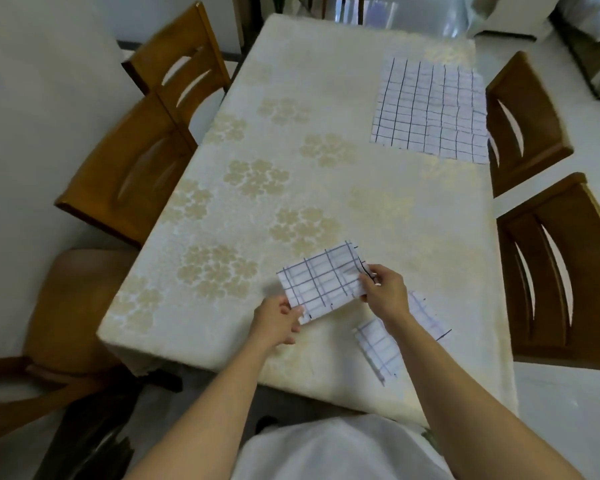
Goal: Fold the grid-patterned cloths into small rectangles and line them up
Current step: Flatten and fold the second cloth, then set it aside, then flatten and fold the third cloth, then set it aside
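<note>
A folded grid-patterned cloth (321,282) is held between both hands just above the near part of the table. My left hand (278,322) pinches its near left corner. My right hand (383,292) pinches its right end. Under my right forearm lies a second folded grid cloth (381,348), partly hidden by the arm. A stack of unfolded grid cloths (430,109) lies flat at the far right of the table.
The table (257,161) wears a cream cloth with pale flower prints. Two wooden chairs (146,133) stand on the left and two wooden chairs (561,265) on the right. A stool (73,306) sits at the near left corner.
</note>
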### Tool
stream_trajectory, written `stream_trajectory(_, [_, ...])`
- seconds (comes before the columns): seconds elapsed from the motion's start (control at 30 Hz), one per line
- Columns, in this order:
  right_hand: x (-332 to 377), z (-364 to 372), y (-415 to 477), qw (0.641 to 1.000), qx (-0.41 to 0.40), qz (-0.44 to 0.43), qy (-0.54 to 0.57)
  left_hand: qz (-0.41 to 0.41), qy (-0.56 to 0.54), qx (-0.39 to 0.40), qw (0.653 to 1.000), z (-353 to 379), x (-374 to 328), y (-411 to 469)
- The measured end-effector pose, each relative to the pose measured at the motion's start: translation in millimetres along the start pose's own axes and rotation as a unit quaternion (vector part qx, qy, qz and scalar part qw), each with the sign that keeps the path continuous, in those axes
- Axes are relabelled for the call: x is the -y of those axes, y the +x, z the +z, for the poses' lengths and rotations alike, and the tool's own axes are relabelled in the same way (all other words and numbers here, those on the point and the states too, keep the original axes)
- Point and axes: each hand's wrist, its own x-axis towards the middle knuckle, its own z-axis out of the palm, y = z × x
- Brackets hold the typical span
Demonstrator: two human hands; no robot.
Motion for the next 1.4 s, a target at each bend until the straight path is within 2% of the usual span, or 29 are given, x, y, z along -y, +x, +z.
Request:
stream_trajectory(0.23, [-8, -3, 51, 0.999, 0.012, 0.013, -0.050, -0.080, 0.034, 0.007, 0.996, 32, -16, 30])
stream_trajectory(0.53, [-15, -19, 94, 0.999, -0.004, 0.012, -0.042, -0.098, 0.048, 0.012, 0.994, 62, -34, 48])
stream_trajectory(0.63, [-16, -18, 99, 0.998, -0.026, 0.015, -0.056, -0.110, 0.115, 0.010, 0.987, 60, -38, 48])
stream_trajectory(0.7, [-17, -16, 97, 0.992, -0.064, -0.015, -0.109, -0.063, 0.216, -0.038, 0.974, 56, -40, 46])
stream_trajectory(0.77, [-13, -13, 93, 0.974, -0.107, -0.111, -0.165, 0.056, 0.295, -0.120, 0.946, 55, -40, 45])
stream_trajectory(0.8, [-8, -9, 91, 0.963, -0.103, -0.170, -0.181, 0.134, 0.302, -0.147, 0.932, 55, -44, 43])
stream_trajectory(0.87, [0, 3, 89, 0.927, -0.042, -0.300, -0.223, 0.246, 0.315, -0.149, 0.904, 61, -48, 50])
stream_trajectory(0.9, [2, 11, 89, 0.902, 0.002, -0.354, -0.248, 0.245, 0.336, -0.127, 0.901, 67, -51, 57])
stream_trajectory(0.97, [-1, 24, 94, 0.861, 0.093, -0.405, -0.295, 0.166, 0.377, -0.064, 0.909, 78, -52, 71])
stream_trajectory(1.03, [-8, 27, 101, 0.827, 0.182, -0.399, -0.351, 0.101, 0.408, -0.027, 0.907, 83, -49, 79])
stream_trajectory(1.1, [-19, 21, 111, 0.800, 0.238, -0.370, -0.408, 0.088, 0.427, 0.004, 0.900, 81, -44, 84])
stream_trajectory(1.23, [-32, 6, 127, 0.761, 0.240, -0.341, -0.496, 0.085, 0.427, 0.024, 0.900, 75, -43, 85])
stream_trajectory(1.4, [-26, -2, 138, 0.754, 0.237, -0.321, -0.522, 0.077, 0.449, 0.023, 0.890, 72, -40, 86])
